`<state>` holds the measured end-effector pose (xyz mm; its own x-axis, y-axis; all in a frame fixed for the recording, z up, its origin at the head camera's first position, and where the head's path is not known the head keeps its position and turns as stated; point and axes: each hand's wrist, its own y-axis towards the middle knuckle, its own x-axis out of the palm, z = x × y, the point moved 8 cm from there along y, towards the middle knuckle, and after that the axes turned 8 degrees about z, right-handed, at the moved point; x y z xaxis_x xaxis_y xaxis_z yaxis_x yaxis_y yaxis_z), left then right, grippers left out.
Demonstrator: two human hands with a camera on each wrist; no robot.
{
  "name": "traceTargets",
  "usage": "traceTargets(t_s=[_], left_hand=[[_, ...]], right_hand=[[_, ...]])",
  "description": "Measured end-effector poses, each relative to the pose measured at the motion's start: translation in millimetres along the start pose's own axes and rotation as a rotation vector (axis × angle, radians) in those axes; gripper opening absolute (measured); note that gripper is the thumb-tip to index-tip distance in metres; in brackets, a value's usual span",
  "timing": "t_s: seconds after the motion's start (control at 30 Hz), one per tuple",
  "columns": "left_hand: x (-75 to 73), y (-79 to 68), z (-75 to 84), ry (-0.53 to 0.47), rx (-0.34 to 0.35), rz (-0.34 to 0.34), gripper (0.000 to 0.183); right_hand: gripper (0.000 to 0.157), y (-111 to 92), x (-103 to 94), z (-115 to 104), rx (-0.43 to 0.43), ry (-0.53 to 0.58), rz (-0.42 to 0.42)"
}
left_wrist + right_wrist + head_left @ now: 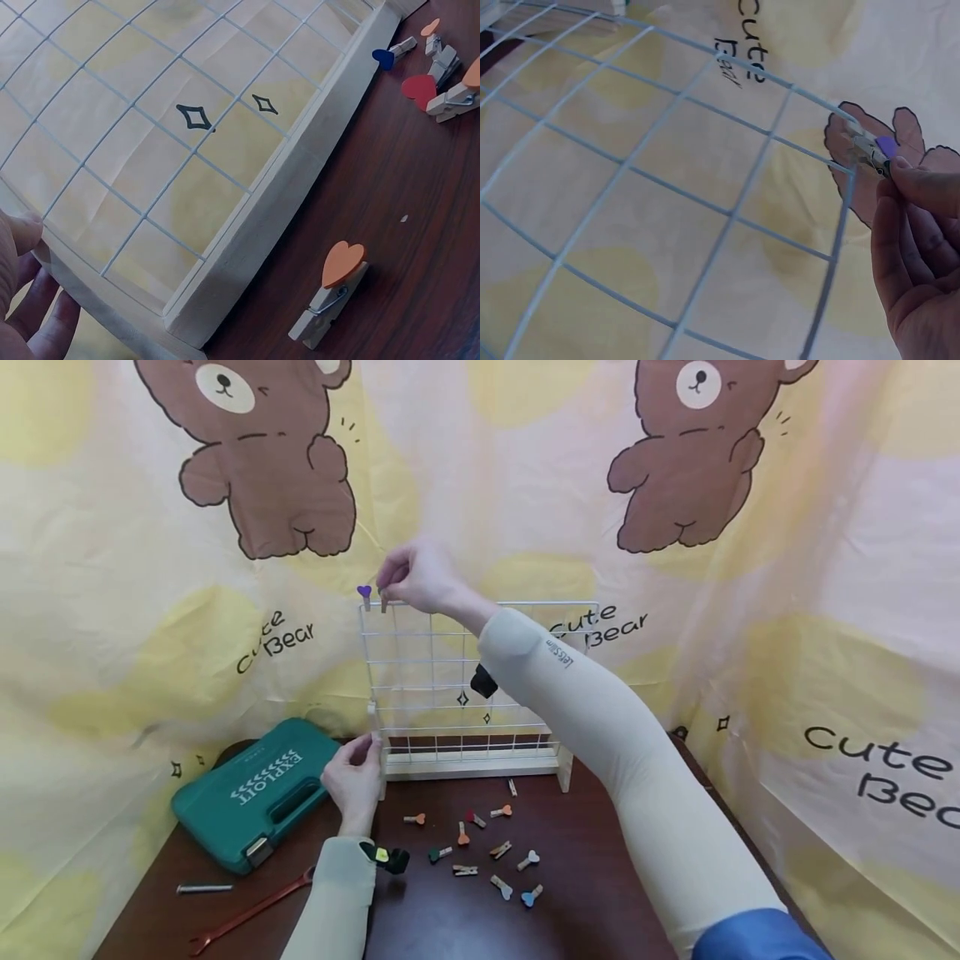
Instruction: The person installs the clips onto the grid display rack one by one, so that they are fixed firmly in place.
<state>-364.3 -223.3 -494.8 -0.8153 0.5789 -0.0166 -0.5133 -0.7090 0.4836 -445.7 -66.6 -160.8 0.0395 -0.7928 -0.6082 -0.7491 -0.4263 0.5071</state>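
My right hand [422, 578] is raised to the top left of a white wire grid rack [472, 766] with a wooden base. Its thumb and fingers pinch a small wooden clothespin [384, 607], which meets the top wire; the fingers cover its upper end. Just left of it, a clothespin with a purple heart [364, 592] stands on the same wire. In the right wrist view, the pinched clothespin [867, 154] overlaps the purple one near the grid's corner. Lower down, my left hand [355, 783] grips the rack's left wooden post, thumb on the near side in the left wrist view.
Several heart clothespins lie on the dark table before the rack, including an orange one [344, 264] near its left foot. On the left are a teal case [255, 777], a red wrench [251, 912] and a metal bolt [205, 888]. A bear-print curtain [480, 460] hangs behind.
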Motion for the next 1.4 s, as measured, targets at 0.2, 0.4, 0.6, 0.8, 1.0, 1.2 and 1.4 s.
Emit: traceTargets(t_s=[0.2, 0.4, 0.6, 0.8, 1.0, 1.2, 1.4], left_hand=[[0.4, 0.3, 2.6, -0.002, 0.005, 0.009, 0.018], [-0.1, 0.3, 3.8, 0.003, 0.01, 0.008, 0.019], [2.6, -1.5, 3.9, 0.005, 0.023, 0.001, 0.019], [2.9, -5.8, 4.0, 0.006, 0.039, 0.006, 0.018], [-0.9, -3.9, 3.8, 0.002, 0.051, 0.016, 0.017], [-1.3, -2.5, 5.4, -0.008, 0.055, 0.009, 0.018], [-1.4, -4.0, 5.3, 0.003, 0.045, 0.003, 0.019]], right_hand=[[0.008, 4, -11.9, -11, -0.043, -0.05, 0.029], [0.005, 3, -5.3, -4, -0.016, -0.08, -0.011], [0.024, -18, -10.8, 2, -0.04, -0.035, 0.035], [0.021, -88, -31.5, 27, -0.166, 0.02, 0.199], [0.014, -182, -6.8, 118, 0.022, 0.033, 0.088], [0.004, -259, 26.1, 230, 0.283, -0.142, 0.014], [0.016, -290, 41.2, 288, 0.401, -0.291, 0.019]])
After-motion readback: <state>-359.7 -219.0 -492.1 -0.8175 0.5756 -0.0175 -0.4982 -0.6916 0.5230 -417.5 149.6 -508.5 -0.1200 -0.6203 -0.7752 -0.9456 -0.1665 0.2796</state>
